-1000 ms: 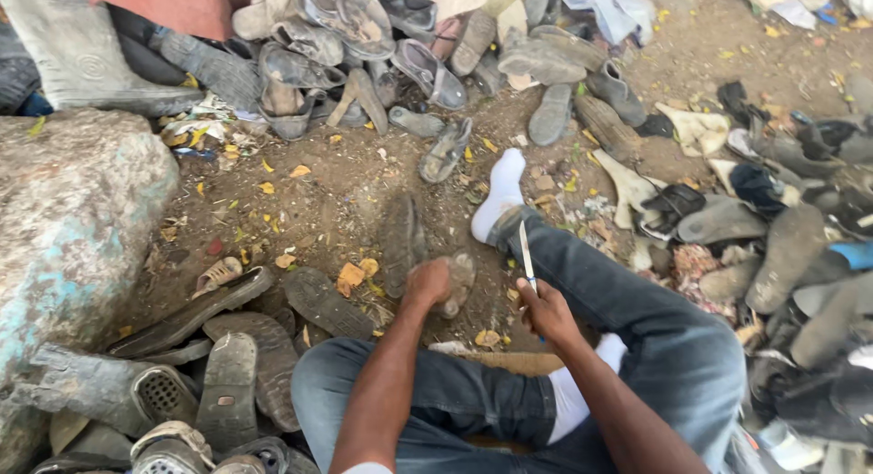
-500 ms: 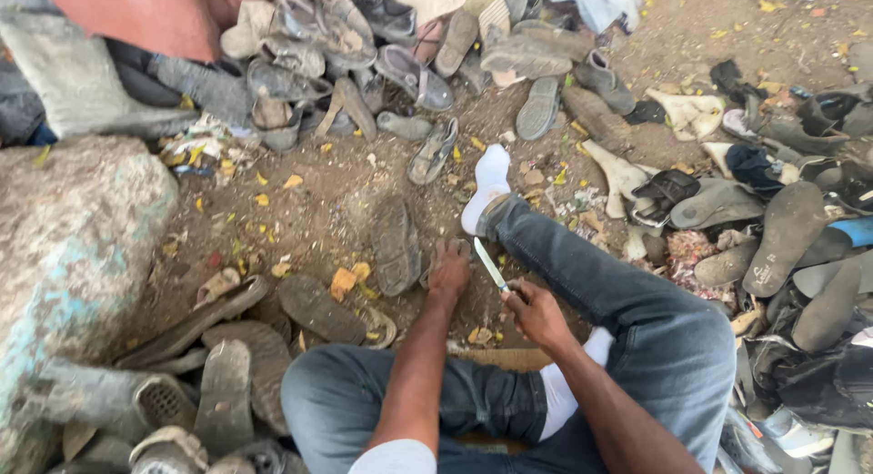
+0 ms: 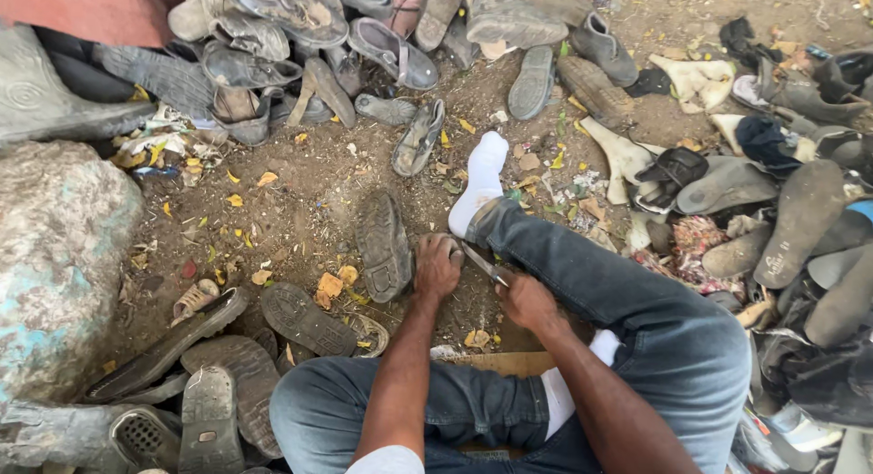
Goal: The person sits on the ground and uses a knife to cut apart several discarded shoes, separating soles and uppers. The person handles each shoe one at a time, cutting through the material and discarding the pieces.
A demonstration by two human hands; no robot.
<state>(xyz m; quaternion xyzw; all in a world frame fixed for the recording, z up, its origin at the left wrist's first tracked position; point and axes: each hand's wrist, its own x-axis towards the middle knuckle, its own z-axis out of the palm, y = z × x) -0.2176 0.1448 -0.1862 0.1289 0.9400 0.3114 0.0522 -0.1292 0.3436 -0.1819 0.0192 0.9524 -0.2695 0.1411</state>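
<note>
The left hand (image 3: 437, 267) had closed over the edge of the worn dark rubber shoe sole (image 3: 383, 247) lying on the dirt, while the right hand (image 3: 527, 301), gripping a short steel-bladed knife (image 3: 484, 264), had lowered its raised blade to that edge, seemingly to cut.

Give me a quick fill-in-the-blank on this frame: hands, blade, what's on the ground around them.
1. The right hand holds a ____ whose blade points toward the other hand.
2. The left hand presses down beside a worn shoe sole lying on the ____ ground.
3. The outstretched foot wears a ____ sock.
4. The person's legs are in blue ____.

Missing words: knife; dirt; white; jeans
</note>
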